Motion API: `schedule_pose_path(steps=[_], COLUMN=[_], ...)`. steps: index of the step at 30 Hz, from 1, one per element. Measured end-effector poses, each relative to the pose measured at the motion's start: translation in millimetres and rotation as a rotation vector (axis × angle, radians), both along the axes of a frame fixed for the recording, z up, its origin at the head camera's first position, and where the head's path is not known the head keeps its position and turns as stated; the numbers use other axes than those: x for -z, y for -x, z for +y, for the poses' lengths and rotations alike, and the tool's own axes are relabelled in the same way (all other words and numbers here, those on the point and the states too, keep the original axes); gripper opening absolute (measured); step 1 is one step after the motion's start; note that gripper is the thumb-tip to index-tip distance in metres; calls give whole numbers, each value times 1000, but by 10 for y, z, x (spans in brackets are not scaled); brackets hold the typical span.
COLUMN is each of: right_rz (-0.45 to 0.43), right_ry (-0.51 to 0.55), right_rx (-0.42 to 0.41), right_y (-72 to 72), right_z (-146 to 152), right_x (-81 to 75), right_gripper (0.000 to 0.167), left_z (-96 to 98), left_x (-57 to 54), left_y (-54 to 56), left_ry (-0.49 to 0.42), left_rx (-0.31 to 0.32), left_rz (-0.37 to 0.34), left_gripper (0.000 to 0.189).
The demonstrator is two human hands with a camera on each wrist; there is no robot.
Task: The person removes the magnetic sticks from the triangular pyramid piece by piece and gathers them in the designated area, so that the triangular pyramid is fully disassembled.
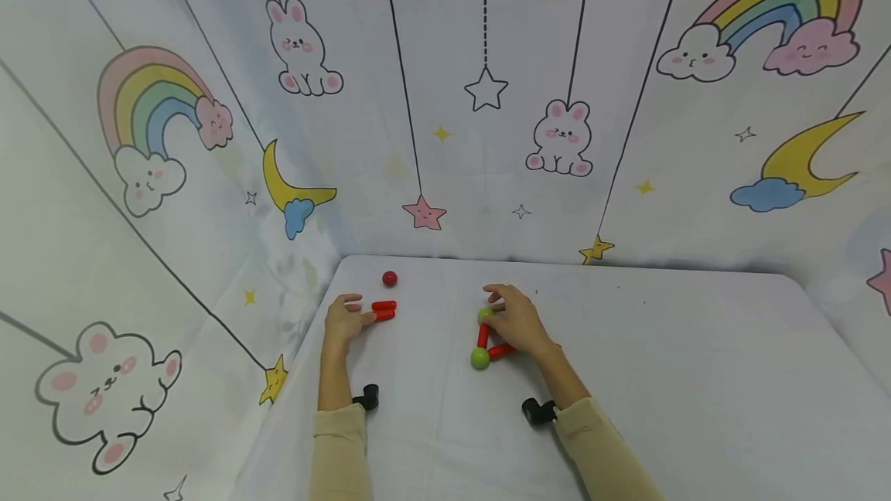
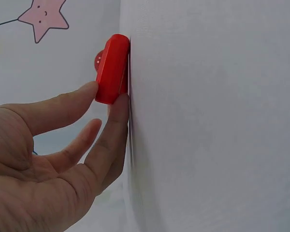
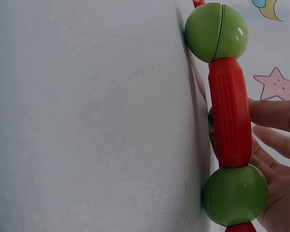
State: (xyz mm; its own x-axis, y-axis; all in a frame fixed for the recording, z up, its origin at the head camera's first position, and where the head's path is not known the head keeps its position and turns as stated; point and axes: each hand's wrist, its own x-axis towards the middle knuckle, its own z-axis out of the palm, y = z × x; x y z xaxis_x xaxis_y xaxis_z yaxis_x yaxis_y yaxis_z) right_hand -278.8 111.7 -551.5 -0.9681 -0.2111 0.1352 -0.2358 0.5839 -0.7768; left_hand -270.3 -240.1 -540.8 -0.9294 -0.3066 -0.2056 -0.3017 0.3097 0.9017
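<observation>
In the head view my left hand [image 1: 346, 321] is at two short red rods [image 1: 384, 305] lying side by side on the left of the table. The left wrist view shows its thumb and a finger pinching the end of a faceted red toy rod [image 2: 113, 67]. My right hand [image 1: 518, 323] grips a ball-and-rod toy frame near its far green ball [image 1: 484, 315]. Red rods join at a nearer green ball [image 1: 480, 359]. Close up, one red rod [image 3: 230, 113] runs between two green balls and hides part of the right fingers.
A red ball [image 1: 390, 278] lies beyond the loose rods. White cloth covers the table [image 1: 696, 377], and a printed curtain [image 1: 459, 153] rises along its back edge. Dark wrist cameras [image 1: 539, 411] sit by both wrists, low over the cloth.
</observation>
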Motion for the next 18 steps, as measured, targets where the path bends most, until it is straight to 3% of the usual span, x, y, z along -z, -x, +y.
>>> schedule_pose_path(steps=[11,18], right_rz=[-14,-30], right_ry=[-20,-32], right_rx=[-31,-67], right_y=[-3,-52], right_z=[-12,39], right_x=[-33,-163], right_gripper=[61,60], left_z=[20,39], left_x=[64,92], left_y=[31,48], left_ry=[137,135], left_rx=[-29,-36], left_rz=[48,56], left_gripper=[56,53])
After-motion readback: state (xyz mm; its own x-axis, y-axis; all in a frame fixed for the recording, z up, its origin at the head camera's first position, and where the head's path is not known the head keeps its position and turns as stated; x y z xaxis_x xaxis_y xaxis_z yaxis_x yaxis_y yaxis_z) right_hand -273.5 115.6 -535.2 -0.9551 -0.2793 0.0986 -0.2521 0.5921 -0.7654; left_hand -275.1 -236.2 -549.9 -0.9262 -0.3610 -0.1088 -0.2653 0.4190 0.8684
